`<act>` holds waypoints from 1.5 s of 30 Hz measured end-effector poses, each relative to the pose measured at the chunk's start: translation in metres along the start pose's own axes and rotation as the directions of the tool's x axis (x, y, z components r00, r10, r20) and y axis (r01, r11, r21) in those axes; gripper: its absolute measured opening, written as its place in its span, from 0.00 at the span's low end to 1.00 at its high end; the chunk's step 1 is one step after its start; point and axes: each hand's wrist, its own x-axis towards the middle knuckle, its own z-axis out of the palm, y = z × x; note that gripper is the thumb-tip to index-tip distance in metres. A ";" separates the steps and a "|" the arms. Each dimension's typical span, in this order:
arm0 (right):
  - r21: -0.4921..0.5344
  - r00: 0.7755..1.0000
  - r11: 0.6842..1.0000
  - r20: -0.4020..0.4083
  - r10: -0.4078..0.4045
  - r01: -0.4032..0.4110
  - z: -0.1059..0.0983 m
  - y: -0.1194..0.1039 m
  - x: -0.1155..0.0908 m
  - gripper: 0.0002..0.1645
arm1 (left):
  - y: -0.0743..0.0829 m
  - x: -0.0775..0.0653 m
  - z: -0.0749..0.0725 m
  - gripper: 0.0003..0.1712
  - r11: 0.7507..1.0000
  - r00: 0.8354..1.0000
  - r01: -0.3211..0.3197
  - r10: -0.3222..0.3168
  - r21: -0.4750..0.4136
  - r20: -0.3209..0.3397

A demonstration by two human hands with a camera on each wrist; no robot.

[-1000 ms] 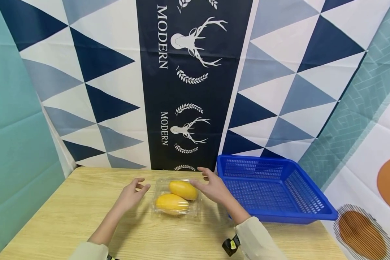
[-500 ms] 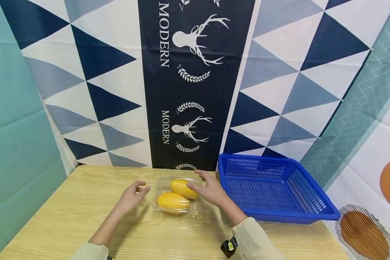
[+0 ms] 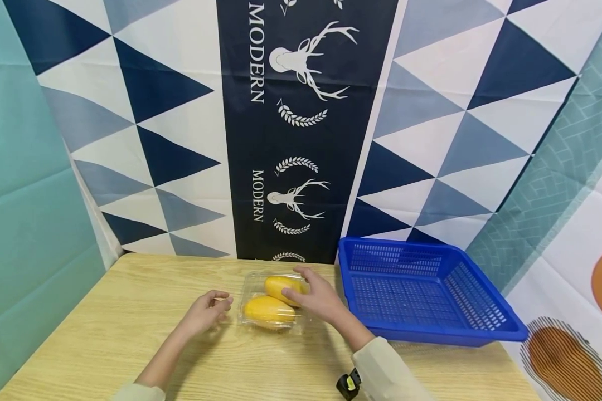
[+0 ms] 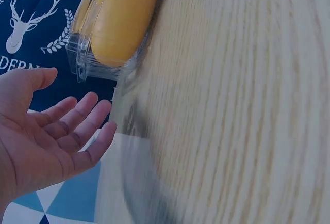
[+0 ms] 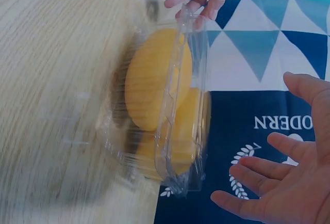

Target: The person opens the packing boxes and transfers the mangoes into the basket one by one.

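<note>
Two yellow mangoes, the nearer one (image 3: 269,313) and the farther one (image 3: 277,286), lie in a clear plastic clamshell box (image 3: 244,298) on the table. My left hand (image 3: 203,313) hovers just left of the box, its fingers loosely bent and holding nothing; the left wrist view shows a gap between this hand (image 4: 56,136) and the box (image 4: 82,66). Over the right side of the box, my right hand (image 3: 318,296) overlaps it in the head view. In the right wrist view the right hand (image 5: 283,177) has spread fingers, apart from the lidded box (image 5: 178,180).
A blue perforated plastic basket (image 3: 431,335) stands on the right of the wooden table (image 3: 251,370). Behind the table hangs a patterned cloth (image 3: 301,139) with triangles and deer heads; teal cloth (image 3: 45,239) covers the left side.
My right hand has moved left, farther over the box. My left hand has come slightly lower beside it. Box and mangoes stay in place; the head view has shifted slightly.
</note>
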 end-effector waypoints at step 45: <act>-0.379 0.976 0.900 0.085 -0.199 0.217 0.066 -0.019 0.007 0.37 | -0.018 -0.003 0.007 0.28 0.987 0.960 -0.037 0.078 -0.153 0.270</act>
